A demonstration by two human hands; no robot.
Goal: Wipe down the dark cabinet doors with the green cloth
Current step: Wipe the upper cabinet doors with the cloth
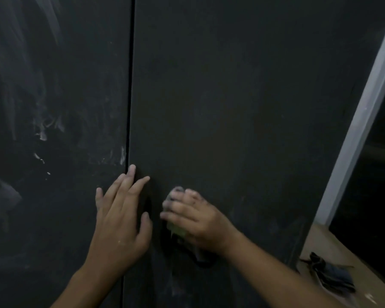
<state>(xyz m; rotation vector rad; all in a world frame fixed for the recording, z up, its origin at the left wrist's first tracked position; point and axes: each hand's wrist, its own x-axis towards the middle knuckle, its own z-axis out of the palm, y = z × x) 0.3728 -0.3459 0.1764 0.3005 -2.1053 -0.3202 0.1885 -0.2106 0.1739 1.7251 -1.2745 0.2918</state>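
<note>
Two dark cabinet doors fill the view, split by a thin vertical gap running from 12 o'clock down to about 7 o'clock. The right door is the broader one and looks mostly even and matte. The left door carries pale dusty smears and streaks, thickest toward 9 o'clock and beside the gap. At 3 o'clock a pale grey frame strip slants down the edge of the right door, and below it at 4 to 5 o'clock lies a tan surface with a small dark crumpled object on it; what that object is cannot be told.

The left hand lies flat at about 7 o'clock, straddling the gap, palm on the doors. Its fingers are spread and extended, pressing the surface and gripping nothing, the thumb splayed toward the right.

The right hand sits just beside it at 6 o'clock on the right door, blurred. Its fingers are curled and bunched over the green cloth, pressing it against the door. Only a small pale green patch shows under the knuckles, with greyish dust on the fingertips.
</note>
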